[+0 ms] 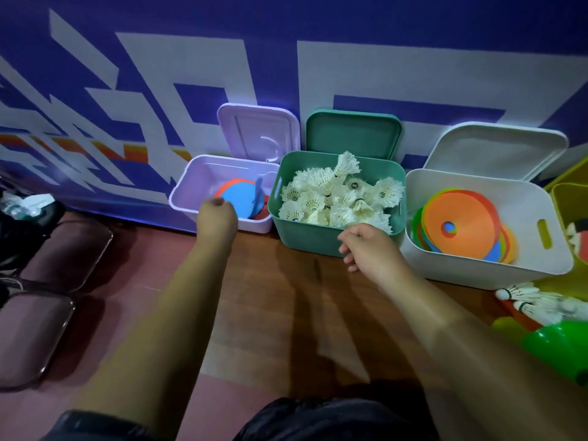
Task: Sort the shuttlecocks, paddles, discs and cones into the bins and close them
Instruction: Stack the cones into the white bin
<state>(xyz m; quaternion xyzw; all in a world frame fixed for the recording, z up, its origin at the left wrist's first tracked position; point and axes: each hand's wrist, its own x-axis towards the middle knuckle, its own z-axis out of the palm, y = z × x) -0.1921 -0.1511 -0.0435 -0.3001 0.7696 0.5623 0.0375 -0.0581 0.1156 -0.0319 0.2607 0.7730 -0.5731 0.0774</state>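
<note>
Currently: Hand Positions and Bin Contents

1. My left hand [218, 218] hangs over the front rim of the lilac bin [191, 173]. Its fingers are bent down and away from the camera, so I cannot tell whether they are together, apart or clamped on anything. The paddle [238, 198], blue with an orange edge, lies inside this bin just beyond the hand.

2. My right hand [372, 246] sits at the front wall of the green bin [302, 233], near its right corner. Its fingers [350, 259] are loosely curled, slightly apart, and hold nothing. The shuttlecocks [334, 198] are heaped in the bin just behind this hand, and one stands above the pile at the back.

3. Three bins stand side by side on the table [286, 297] against the wall, all uncovered:
- Lilac bin, left: lilac lid [257, 132] leans upright behind it.
- Green bin, centre: green lid [353, 135] leans upright behind it.
- White bin [477, 265], right: a stack of flat discs [461, 221], orange on top with green, blue and yellow edges showing beneath. The white lid [496, 151] leans behind it.

4. More loose shuttlecocks [534, 300] lie on the table in front of the white bin, well apart from my right hand. A green cone [560, 345] sits just in front of them at the right edge.
</note>
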